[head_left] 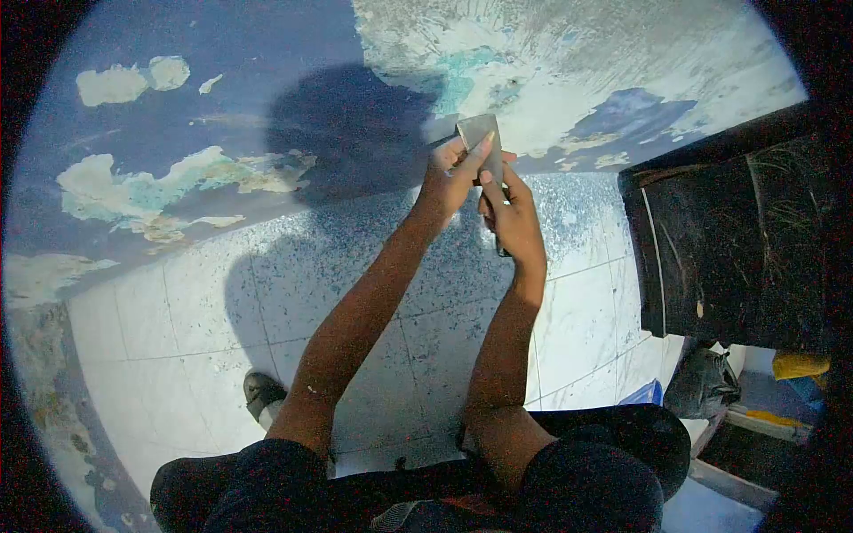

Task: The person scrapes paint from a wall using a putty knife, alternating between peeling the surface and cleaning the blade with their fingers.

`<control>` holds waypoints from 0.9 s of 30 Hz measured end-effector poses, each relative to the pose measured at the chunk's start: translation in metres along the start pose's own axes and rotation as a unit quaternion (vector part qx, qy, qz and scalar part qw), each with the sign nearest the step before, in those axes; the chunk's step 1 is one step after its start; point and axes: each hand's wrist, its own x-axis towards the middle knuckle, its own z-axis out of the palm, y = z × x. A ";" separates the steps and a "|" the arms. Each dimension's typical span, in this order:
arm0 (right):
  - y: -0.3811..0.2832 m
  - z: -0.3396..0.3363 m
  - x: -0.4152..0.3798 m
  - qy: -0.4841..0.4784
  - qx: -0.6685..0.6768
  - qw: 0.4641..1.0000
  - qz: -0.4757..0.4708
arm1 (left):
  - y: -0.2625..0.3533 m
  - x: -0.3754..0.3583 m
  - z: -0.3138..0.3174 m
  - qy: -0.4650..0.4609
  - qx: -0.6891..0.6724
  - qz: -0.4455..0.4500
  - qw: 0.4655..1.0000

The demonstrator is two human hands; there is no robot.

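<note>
A scraper (481, 130) with a flat grey metal blade is held up in front of the wall, its blade pointing up and its dark handle end showing below. My right hand (517, 222) is closed round the handle, thumb lying along it. Against the blade, the thumb of my left hand (453, 180) presses from the front, with its other fingers behind. The blade overlaps the edge between blue paint and bare white patches on the wall (329, 44).
Paint flakes lie scattered over the white tiled floor (204, 311), thickest along the wall. A dark piece of furniture (729, 240) stands at right, with a black bag (704, 382) below it. My shoe (262, 391) is on the tiles at lower left.
</note>
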 end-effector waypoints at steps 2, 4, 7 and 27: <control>-0.007 -0.009 0.002 -0.008 -0.018 1.000 -0.003 | -0.007 0.005 0.003 0.013 -0.047 0.010 0.999; -0.014 -0.014 0.004 -0.003 -0.047 0.999 -0.004 | 0.002 0.004 0.007 0.007 -0.067 0.005 0.998; -0.018 -0.021 0.006 0.003 -0.072 0.997 -0.015 | 0.011 0.002 0.013 0.003 -0.082 -0.006 0.997; -0.052 -0.037 0.010 0.013 -0.171 0.985 -0.033 | 0.004 0.017 0.034 -0.013 -0.156 0.032 0.987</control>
